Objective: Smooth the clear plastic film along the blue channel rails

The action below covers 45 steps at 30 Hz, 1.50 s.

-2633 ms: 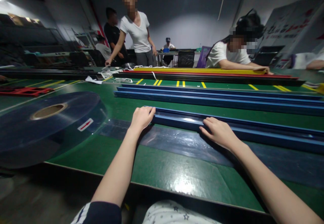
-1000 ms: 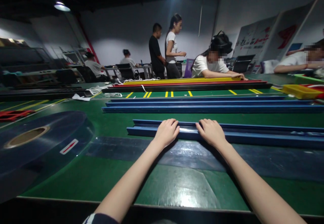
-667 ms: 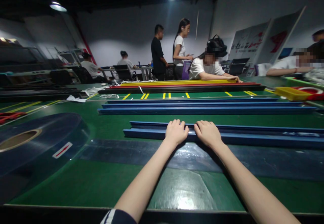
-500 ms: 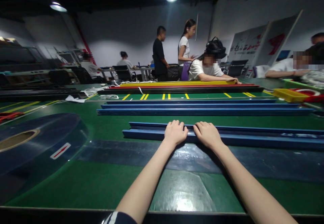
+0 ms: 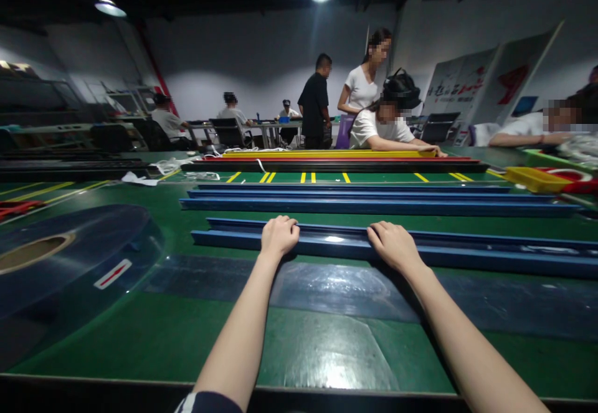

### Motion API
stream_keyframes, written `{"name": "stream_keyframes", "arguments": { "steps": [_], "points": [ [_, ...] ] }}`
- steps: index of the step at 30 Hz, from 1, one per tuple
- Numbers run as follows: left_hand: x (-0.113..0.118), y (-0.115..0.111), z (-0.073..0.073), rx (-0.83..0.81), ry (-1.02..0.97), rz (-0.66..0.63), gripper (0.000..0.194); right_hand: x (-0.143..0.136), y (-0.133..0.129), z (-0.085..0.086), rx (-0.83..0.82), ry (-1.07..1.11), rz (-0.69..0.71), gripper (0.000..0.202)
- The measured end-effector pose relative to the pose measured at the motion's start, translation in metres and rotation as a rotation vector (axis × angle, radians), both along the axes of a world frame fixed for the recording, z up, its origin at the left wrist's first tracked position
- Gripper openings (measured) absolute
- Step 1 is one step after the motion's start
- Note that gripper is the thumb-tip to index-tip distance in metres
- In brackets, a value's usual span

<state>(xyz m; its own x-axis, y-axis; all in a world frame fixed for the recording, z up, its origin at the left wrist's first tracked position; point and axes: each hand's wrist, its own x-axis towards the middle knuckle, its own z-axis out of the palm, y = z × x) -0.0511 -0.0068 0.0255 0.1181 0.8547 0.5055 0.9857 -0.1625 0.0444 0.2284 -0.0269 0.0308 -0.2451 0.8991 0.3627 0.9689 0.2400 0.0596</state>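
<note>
Film strip point(image 5: 336, 285) lies flat on tabletop point(image 5: 140, 344), reaching roll point(image 5: 103, 238) at left. Just beyond it, rail point(image 5: 334, 246), open side up: left grip point(image 5: 279, 237) clamped on it toward its left end; right grip point(image 5: 396, 246) laid over it, can't tell if clamped. Blue rails point(image 5: 327, 205) parallel behind. Then black rail point(image 5: 303, 167), red rail point(image 5: 374, 159), yellow rail point(image 5: 322, 154). Co-worker point(image 5: 369, 128) leans at yellow's right end.

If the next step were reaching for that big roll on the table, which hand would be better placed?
Likely the left hand: it rests on the blue channel, on the side nearer the roll. The right hand touches the same channel farther along, away from the roll.
</note>
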Motion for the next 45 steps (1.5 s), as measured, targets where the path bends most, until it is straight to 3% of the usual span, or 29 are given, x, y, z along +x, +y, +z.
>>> {"name": "stream_keyframes", "arguments": {
  "steps": [4, 8, 11, 17, 21, 32, 39, 45],
  "points": [
    [-0.027, -0.002, 0.000, 0.031, 0.004, 0.051, 0.030, 0.003, 0.001, 0.001, 0.005, -0.016, -0.066, 0.043],
    [-0.025, -0.004, 0.002, 0.041, 0.043, 0.063, 0.032, 0.000, 0.003, -0.001, 0.055, -0.028, -0.095, 0.043],
    [-0.004, -0.007, 0.001, 0.051, 0.079, 0.023, 0.032, -0.002, 0.004, -0.002, 0.074, -0.025, -0.105, 0.043],
    [0.062, -0.017, -0.005, 0.055, 0.136, -0.197, 0.031, -0.011, -0.001, -0.003, 0.098, -0.009, -0.105, 0.043],
    [0.081, -0.021, -0.007, 0.067, 0.122, -0.218, 0.031, -0.023, -0.006, -0.003, 0.113, -0.005, -0.074, 0.045],
    [0.052, -0.003, -0.007, 0.058, 0.104, -0.179, 0.031, -0.023, 0.000, -0.003, 0.060, 0.008, 0.050, 0.042],
    [0.027, 0.008, -0.007, 0.060, 0.044, -0.150, 0.030, 0.006, 0.007, -0.004, 0.063, 0.019, -0.074, 0.044],
    [0.022, 0.010, -0.007, 0.082, 0.072, -0.139, 0.031, 0.021, 0.010, -0.003, 0.086, 0.044, -0.169, 0.047]
  ]
}}
